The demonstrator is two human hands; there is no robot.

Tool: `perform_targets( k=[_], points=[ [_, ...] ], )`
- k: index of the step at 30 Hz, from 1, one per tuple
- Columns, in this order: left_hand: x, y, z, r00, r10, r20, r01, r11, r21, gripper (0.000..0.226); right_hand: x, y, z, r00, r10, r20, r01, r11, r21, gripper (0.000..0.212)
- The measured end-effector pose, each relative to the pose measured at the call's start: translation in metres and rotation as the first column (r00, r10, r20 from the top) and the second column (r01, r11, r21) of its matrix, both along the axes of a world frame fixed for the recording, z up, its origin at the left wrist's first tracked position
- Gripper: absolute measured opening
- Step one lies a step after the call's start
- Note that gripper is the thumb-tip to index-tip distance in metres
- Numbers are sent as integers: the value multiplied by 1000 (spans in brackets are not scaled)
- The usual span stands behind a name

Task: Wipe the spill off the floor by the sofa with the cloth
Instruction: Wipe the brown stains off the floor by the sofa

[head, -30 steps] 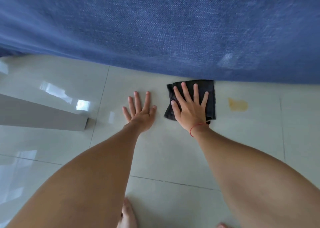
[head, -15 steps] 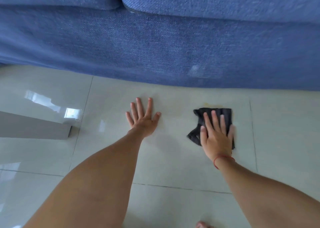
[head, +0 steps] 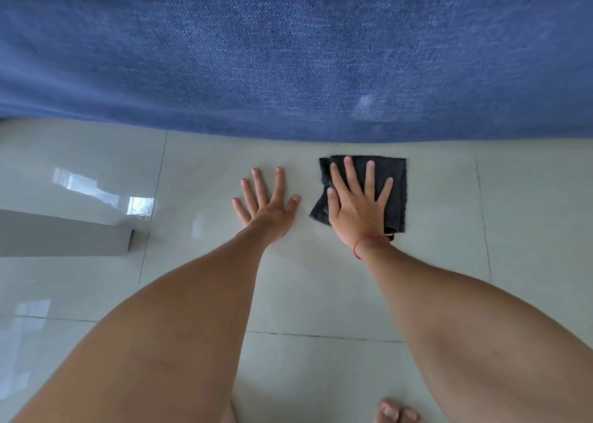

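We note right hand (head: 357, 209) spread flat on black cloth (head: 396, 195), centre frame on floor (head: 321, 288) (just below blue sofa (head: 288, 57)), left hand (head: 268, 206) splayed bare on tile beside it.

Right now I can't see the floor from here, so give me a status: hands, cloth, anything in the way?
Left hand flat on bare tile, empty. Right hand pressed flat on the dark cloth, just short of the sofa. No spill showing around the cloth. Nothing in the way.

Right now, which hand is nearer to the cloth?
Right. The right hand lies flat on the black cloth; the left hand rests on bare floor beside it, not touching.
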State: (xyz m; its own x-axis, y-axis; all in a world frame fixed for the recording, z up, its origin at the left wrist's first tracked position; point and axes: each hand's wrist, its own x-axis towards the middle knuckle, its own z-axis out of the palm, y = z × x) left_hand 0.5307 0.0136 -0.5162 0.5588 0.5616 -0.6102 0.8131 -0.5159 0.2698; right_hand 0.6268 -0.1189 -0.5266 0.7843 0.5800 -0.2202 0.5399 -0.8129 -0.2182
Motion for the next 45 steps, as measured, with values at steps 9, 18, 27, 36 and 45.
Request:
perform_targets(
  k=[9, 18, 27, 36, 45],
  points=[
    [0, 1, 8, 1000, 9, -4, -9, 1000, -12, 65, -8, -94, 7, 999, -54, 2, 54, 998, -8, 55],
    [0, 1, 0, 1000, 4, 5, -4, 1000, 6, 64, 59, -51, -1, 913, -409, 0, 409, 913, -2, 52],
    [-2, 8, 8, 995, 73, 62, -68, 994, -82, 57, -23, 20, 1, 995, 104, -5, -104, 994, 27, 50],
    [-66, 52, 7, 989, 136, 59, -146, 957, 250, 61, -21, -58, 3, 992, 122, 44, -122, 993, 4, 53],
    [-84, 62, -10, 983, 174, 56, -181, 966, 186, 64, -11, 26, -4, 992, -125, -10, 125, 992, 18, 51]
  ],
)
